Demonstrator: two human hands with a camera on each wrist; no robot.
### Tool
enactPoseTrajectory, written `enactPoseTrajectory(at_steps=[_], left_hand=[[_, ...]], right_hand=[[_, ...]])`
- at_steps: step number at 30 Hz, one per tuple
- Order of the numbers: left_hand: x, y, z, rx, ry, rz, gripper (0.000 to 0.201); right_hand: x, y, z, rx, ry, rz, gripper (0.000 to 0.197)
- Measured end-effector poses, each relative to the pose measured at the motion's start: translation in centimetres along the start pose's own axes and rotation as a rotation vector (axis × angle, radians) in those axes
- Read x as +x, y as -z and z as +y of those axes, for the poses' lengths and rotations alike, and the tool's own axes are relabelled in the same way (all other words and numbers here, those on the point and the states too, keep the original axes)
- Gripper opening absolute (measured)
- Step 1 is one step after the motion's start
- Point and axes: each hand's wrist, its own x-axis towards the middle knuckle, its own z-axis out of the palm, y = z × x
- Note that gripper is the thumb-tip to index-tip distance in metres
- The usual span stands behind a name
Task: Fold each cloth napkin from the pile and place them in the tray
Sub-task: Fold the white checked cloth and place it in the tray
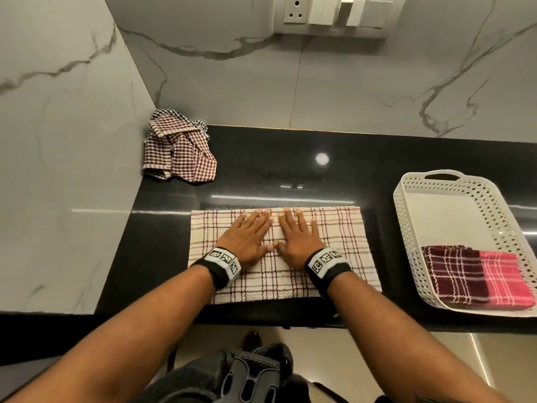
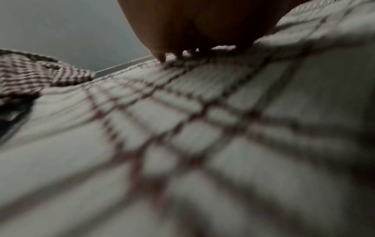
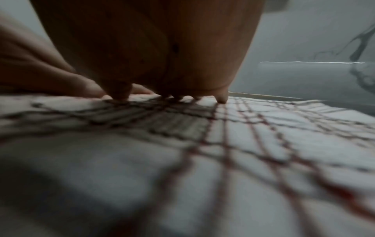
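**Napkin pressed flat under both palms**

Napkin under work: a cream cloth napkin with brown and red check lines [image 1: 343, 245], lying as a flat rectangle on the glossy black stone counter [image 1: 261, 158], close to the counter's near edge. Stacked edges show along its far side, so it looks doubled over at least once.

Left hand [image 1: 247, 237] and right hand [image 1: 299, 237] lie palm down side by side on the middle of the napkin, thumbs nearly meeting. Fingers [image 1: 293, 218] are straight, slightly spread, and pressed on the fabric; nothing is gripped. The tips reach almost to the napkin's far edge. Left wrist view: fingertips [image 2: 161, 58] touch the cloth near its far hem. Right wrist view: same contact, fingertips [image 3: 222, 99] down on the checks; both views are blurred close up.

Pile: crumpled brown-and-white houndstooth cloth napkins [image 1: 178, 149] heaped in the far left corner of the counter, against the grey marble wall [image 1: 72, 126].

White perforated plastic tray [image 1: 406, 216] sits on the counter to the right, well apart from the hands. Inside, at its near end, lies a folded maroon-and-pink checked napkin [image 1: 476, 277].
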Motion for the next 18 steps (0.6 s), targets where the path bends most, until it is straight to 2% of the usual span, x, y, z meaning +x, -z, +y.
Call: enactPoseTrajectory(at_steps=[7,10,13,16,18], left_hand=[[-7.1,-3.2,-7.1,-0.191,0.276,0.047,0.08],[-7.1,-3.0,-7.3,-0.155,0.324,-0.015,0.083],[-5.4,-1.2,-4.6,-0.099,0.293,-0.007,0.082],[-3.7,-0.2,0.1,-0.042,0.096,-0.005,0.073],[-3.7,-0.8,1.7,-0.031,0.046,-0.05,0.071]], right_hand=[[-3.6,0.6,11.5,0.063,-0.338,0.003,0.09],[-3.7,1.4,10.6,-0.033,-0.368,0.011,0.088],[-3.1,1.4,4.5,-0.027,-0.227,0.065,0.079],[-3.1,-0.5,-2.0,-0.02,0.01,0.003,0.069],[-3.2,-1.8,-2.5,-0.016,0.055,-0.045,0.069]])
